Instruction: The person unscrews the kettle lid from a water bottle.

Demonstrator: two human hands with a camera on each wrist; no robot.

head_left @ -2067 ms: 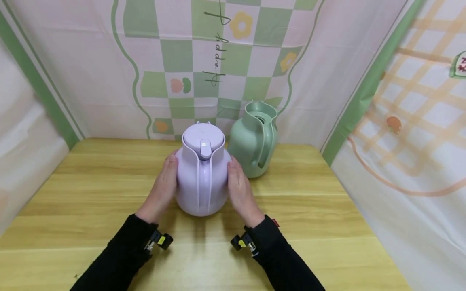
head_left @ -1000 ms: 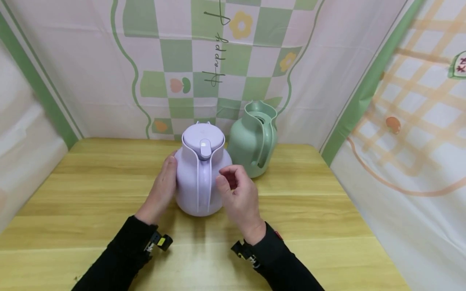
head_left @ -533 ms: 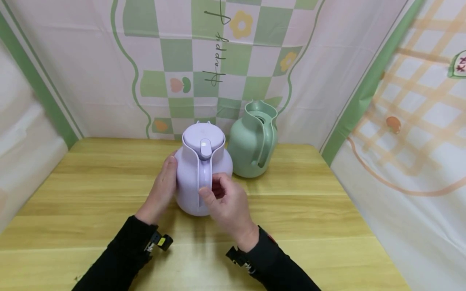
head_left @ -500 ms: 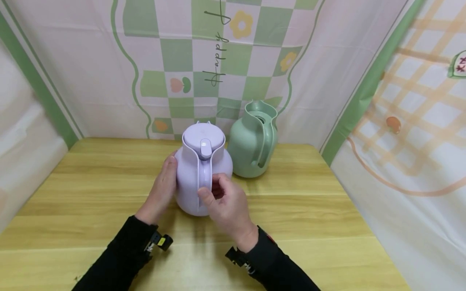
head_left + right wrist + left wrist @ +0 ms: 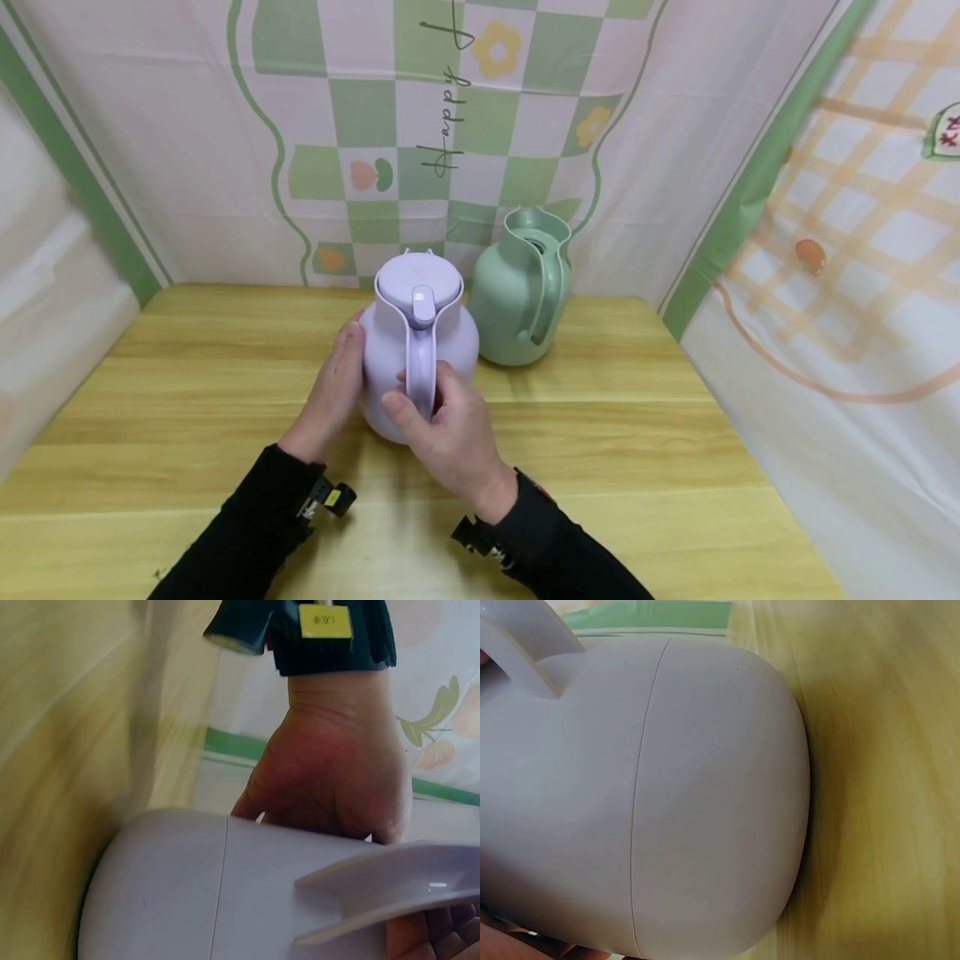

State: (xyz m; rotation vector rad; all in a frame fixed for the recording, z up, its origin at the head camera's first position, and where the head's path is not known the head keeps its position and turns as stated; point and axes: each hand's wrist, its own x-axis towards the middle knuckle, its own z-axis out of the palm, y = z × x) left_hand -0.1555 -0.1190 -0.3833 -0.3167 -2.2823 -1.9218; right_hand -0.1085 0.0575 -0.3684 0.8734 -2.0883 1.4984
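Observation:
A lilac thermos jug (image 5: 382, 358) stands upright on the wooden table, its lid on and its handle (image 5: 422, 367) towards me. My left hand (image 5: 333, 392) holds the jug's left side, thumb along the body; its fingertips are hidden behind the jug. The right hand (image 5: 453, 437) grips the handle, fingers passing through behind it and the thumb on its left. In the right wrist view the left hand (image 5: 337, 772) lies against the jug's far side, and the jug body (image 5: 165, 885) meets the table.
A green jug (image 5: 510, 308) with an open top stands behind and to the right, close to the lilac one. Patterned cloth (image 5: 420, 108) hangs along the table's back edge and both sides. The wooden table top (image 5: 637, 467) extends around the jugs.
My right hand has left the jug's right side, moved left to the handle and taken hold of it. The left hand and both jugs have stayed in place.

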